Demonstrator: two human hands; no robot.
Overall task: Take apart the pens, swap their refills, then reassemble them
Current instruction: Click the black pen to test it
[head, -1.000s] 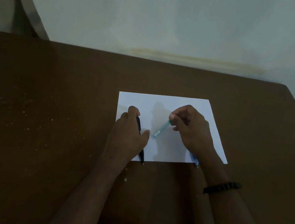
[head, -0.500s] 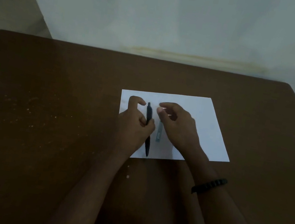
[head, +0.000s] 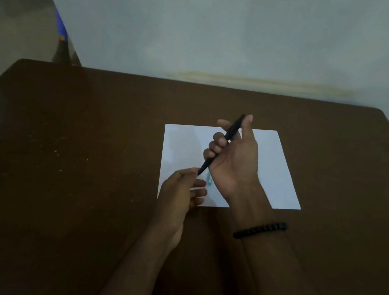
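A black pen (head: 226,140) is held slanted above the white sheet of paper (head: 276,177). My right hand (head: 235,159) wraps its fingers around the pen's middle, palm turned up. My left hand (head: 180,194) pinches the pen's lower tip with thumb and fingertips. A light blue pen (head: 209,180) lies on the paper, mostly hidden under my right wrist. The room is dim.
The paper lies on a dark brown table (head: 68,164) with light specks on its left part. A pale wall (head: 233,37) runs behind the table's far edge. A black bead bracelet (head: 260,229) sits on the right wrist.
The black pen has risen off the paper and passed into my right hand, which turned palm up. My left hand slid down to the pen's lower tip. The blue pen stays on the paper.
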